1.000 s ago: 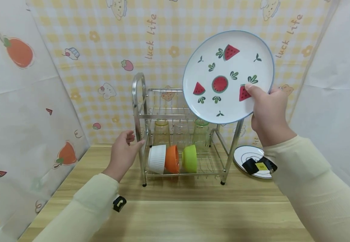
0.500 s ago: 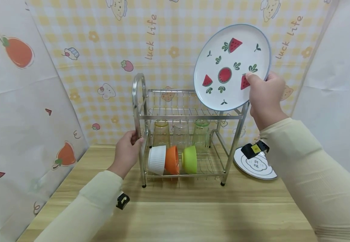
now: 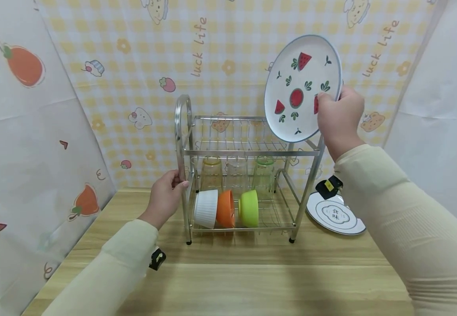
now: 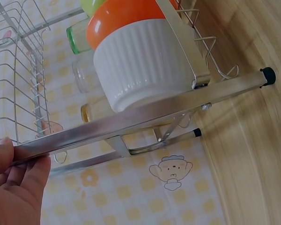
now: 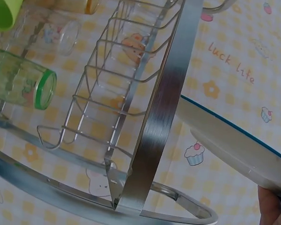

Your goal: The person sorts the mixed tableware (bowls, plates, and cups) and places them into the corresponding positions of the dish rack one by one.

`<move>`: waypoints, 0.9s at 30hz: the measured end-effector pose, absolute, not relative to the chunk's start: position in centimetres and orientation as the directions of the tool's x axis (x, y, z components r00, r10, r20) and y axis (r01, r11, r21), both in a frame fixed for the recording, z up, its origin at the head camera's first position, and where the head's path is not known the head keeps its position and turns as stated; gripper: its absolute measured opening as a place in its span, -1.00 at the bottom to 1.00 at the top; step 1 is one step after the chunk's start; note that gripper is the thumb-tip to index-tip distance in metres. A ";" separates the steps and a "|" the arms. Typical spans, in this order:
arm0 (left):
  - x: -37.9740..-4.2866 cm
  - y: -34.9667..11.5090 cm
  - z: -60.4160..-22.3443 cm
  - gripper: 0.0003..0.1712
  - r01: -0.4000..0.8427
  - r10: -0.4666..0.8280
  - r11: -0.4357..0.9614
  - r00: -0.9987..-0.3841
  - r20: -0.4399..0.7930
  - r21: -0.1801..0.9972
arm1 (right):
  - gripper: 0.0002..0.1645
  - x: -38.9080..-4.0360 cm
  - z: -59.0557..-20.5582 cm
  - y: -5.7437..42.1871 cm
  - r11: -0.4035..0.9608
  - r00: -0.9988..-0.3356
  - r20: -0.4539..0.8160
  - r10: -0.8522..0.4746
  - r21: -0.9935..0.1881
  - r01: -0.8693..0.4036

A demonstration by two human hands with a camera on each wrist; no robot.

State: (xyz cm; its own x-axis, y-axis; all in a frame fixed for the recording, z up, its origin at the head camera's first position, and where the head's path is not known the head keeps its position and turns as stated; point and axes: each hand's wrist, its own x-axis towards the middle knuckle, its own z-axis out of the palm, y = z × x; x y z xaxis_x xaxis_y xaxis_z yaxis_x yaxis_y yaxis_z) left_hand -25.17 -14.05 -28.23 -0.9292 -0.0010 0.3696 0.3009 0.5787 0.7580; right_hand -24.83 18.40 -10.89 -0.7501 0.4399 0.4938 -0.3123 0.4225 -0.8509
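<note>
My right hand [image 3: 340, 118] pinches a round white plate [image 3: 307, 79] by its right edge, thumb on its front. Watermelon slices and leaves decorate the plate, which has a blue rim. It is held tilted on edge over the right end of a metal dish rack's upper tier [image 3: 248, 153]. In the right wrist view, the plate's pale underside [image 5: 234, 145] shows beside the rack's upper bar. My left hand [image 3: 162, 197] grips the rack's left front post [image 3: 180, 158]; the left wrist view shows thumb and fingers [image 4: 37, 173] around that metal bar.
On the lower tier lie a white ribbed bowl [image 3: 205, 209], an orange bowl [image 3: 224, 210] and a green bowl [image 3: 248, 209] on their sides. Behind them stand yellow [image 3: 212, 173], clear [image 3: 236, 173] and green [image 3: 263, 173] glasses. White plates [image 3: 335, 214] lie right of the rack.
The watermelon plate has moved right and back and turned more edge-on, exposing the rack's upper tier. My left hand has closed around the rack's left post.
</note>
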 end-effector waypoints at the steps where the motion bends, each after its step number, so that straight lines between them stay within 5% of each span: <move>1: -25.2 -14.1 -28.2 -0.71 0.308 0.003 0.582 -0.926 0.377 0.753 | -0.61 -24.9 -10.9 18.3 0.451 -0.744 0.510 0.433 -0.837 -0.311; 8: -25.2 -14.2 -28.2 -0.72 0.307 0.008 0.590 -0.927 0.375 0.747 | -0.59 -25.9 -11.1 17.6 0.625 -0.705 0.592 0.391 -0.733 -0.269; 27: -25.0 -14.1 -28.2 -0.70 0.308 0.017 0.584 -0.930 0.367 0.751 | -0.61 -27.2 -12.8 15.9 0.705 -0.752 0.576 0.320 -0.675 -0.217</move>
State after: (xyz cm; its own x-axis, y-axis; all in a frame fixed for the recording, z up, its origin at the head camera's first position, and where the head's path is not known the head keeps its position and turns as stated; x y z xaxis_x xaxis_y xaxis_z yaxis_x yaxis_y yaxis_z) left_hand -25.04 -14.08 -28.24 -0.9299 0.0175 0.3673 0.3078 0.5835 0.7515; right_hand -27.24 15.94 -12.76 -0.7524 0.3196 0.5759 -0.2172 0.7052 -0.6750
